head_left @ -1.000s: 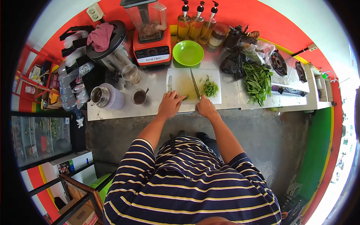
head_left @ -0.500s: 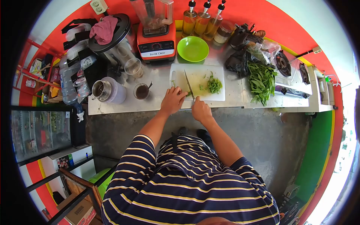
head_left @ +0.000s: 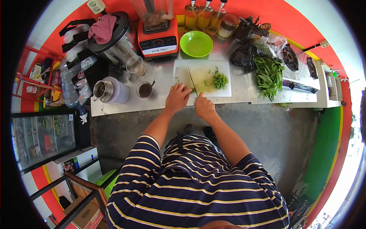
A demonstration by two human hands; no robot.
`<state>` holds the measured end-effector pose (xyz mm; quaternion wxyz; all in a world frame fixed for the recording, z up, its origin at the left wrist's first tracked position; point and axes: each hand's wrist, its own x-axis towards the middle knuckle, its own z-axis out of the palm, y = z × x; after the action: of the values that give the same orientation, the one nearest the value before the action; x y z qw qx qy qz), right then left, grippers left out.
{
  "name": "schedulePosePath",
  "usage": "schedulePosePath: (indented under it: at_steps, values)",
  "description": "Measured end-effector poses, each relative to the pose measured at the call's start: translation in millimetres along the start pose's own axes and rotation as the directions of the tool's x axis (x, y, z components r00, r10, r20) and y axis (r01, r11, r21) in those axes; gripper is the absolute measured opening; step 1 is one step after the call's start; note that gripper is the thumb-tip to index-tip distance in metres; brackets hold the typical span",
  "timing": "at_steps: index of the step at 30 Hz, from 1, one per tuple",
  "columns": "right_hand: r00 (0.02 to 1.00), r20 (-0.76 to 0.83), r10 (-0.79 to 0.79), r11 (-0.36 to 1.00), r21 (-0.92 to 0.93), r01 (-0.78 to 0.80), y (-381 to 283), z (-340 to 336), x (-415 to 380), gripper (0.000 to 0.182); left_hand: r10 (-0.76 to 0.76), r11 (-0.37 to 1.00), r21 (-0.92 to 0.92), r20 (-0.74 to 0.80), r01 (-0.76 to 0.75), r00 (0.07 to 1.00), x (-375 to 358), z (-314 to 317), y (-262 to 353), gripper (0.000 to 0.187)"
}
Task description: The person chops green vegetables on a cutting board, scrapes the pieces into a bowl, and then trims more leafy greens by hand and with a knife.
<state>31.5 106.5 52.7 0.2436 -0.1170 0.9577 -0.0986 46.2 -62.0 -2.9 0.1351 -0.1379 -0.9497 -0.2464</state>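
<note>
A white cutting board lies at the counter's front edge, with chopped greens on its right half. My right hand is closed round the handle of a knife, whose blade points away from me across the board. Close to the blade's left side, my left hand rests on the board's front left corner, fingers bent together; what lies under them is too hidden to name. A few green bits sit near the board's left edge. Behind the board stands a green bowl.
A red blender and oil bottles stand behind. To the left are a glass of dark liquid, a plastic cup and a metal-topped jug. Leafy greens and a stove are at the right.
The view has shifted slightly, so the counter items appear higher in the frame. Both hands keep nearly the same places by the board, with the knife still in the right one.
</note>
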Motion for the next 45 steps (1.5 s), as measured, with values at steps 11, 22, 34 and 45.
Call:
schedulePosePath:
  at_steps: [11, 22, 34, 45]
  values:
    - [1.0, -0.014, -0.009, 1.0, 0.012, 0.009, 1.1, 0.6, 8.7, 0.03, 0.0, 1.0, -0.025, -0.018, 0.0, 1.0, 1.1, 0.9, 0.3, 0.019]
    - [0.997, -0.075, -0.024, 1.0, -0.012, 0.023, -2.6, 10.2, 11.2, 0.032, -0.003, 1.0, -0.021, -0.021, 0.002, 1.0, 2.9, -0.9, 4.7, 0.022]
    - [0.998, -0.05, 0.025, 0.995, 0.096, -0.02, 1.6, 25.2, 3.8, 0.034, -0.005, 0.999, -0.039, -0.027, 0.004, 1.0, -0.2, -2.5, 2.6, 0.016]
    - [0.987, -0.053, 0.149, 0.962, 0.238, -0.133, 49.2, -2.3, 3.0, 0.037, -0.017, 0.998, -0.065, 0.058, 0.02, 0.998, 2.4, -7.6, 4.5, 0.028]
